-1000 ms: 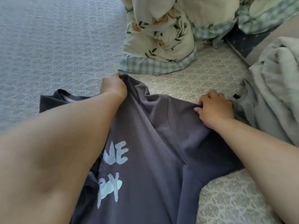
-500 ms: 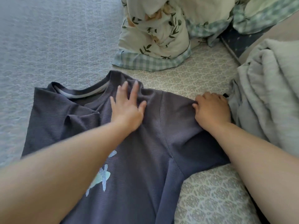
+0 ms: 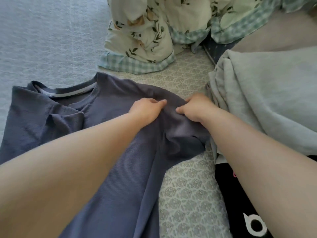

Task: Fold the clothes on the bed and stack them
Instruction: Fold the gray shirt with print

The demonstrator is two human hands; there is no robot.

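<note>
A dark blue-grey T-shirt [image 3: 109, 107] lies front up across the bed, collar toward the far left, its left sleeve crumpled. My left hand [image 3: 146, 109] and my right hand [image 3: 195, 109] sit close together at the shirt's right shoulder. Both pinch the fabric there, and a raised fold bunches between them. My forearms hide the shirt's printed chest and much of its lower body.
A pale grey garment pile [image 3: 267, 103] lies just right of my right hand. A floral and green-checked quilt [image 3: 145, 40] is heaped at the far side. A black garment with white print [image 3: 253, 220] lies at the near right. A light blue blanket [image 3: 42, 40] covers the left.
My left hand has left the chest, where it lay flat, and moved right to the shoulder beside my right hand. Both now pinch the sleeve area, and the fabric is bunched up.
</note>
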